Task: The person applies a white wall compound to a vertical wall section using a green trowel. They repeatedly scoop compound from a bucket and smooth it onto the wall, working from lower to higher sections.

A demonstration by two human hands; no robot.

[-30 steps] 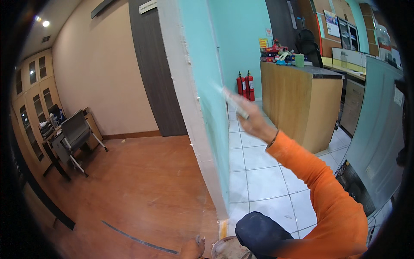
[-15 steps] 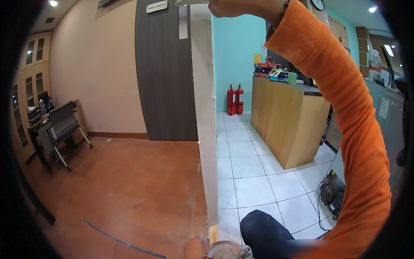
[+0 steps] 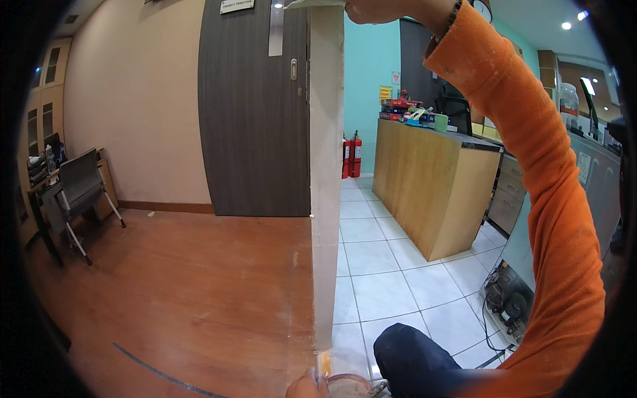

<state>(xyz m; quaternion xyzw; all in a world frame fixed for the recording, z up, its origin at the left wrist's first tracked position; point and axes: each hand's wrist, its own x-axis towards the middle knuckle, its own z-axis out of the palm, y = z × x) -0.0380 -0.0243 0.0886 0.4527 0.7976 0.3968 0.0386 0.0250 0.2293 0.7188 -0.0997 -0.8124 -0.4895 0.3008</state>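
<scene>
At the top edge my right hand [image 3: 388, 9], its arm in an orange sleeve, is closed on a pale flat thing [image 3: 315, 3]. That thing lies across the top visible part of a narrow whitish wall end [image 3: 326, 166]; the frame cuts it off, so its kind is unclear. Low in the picture, my left hand [image 3: 306, 385] grips the left side of a shallow round bowl [image 3: 350, 386] with a brownish-pink inside. A grey tool-like piece [image 3: 379, 390] shows at the bowl's right, partly cut off. My dark-clothed knee [image 3: 408, 348] is beside it.
Left of the wall end lie a reddish-brown floor [image 3: 199, 285], a dark door [image 3: 255, 113] and a grey chair [image 3: 79, 179]. On the right are white tiles [image 3: 385, 285], a wooden counter [image 3: 424, 179], red fire extinguishers [image 3: 355, 156] and exposed machinery with a cable [image 3: 507, 302].
My view has shifted, so the wall end stands further right and the door handle shows. My right hand sits slightly further right in the picture, still holding the pale thing. The bowl stays low.
</scene>
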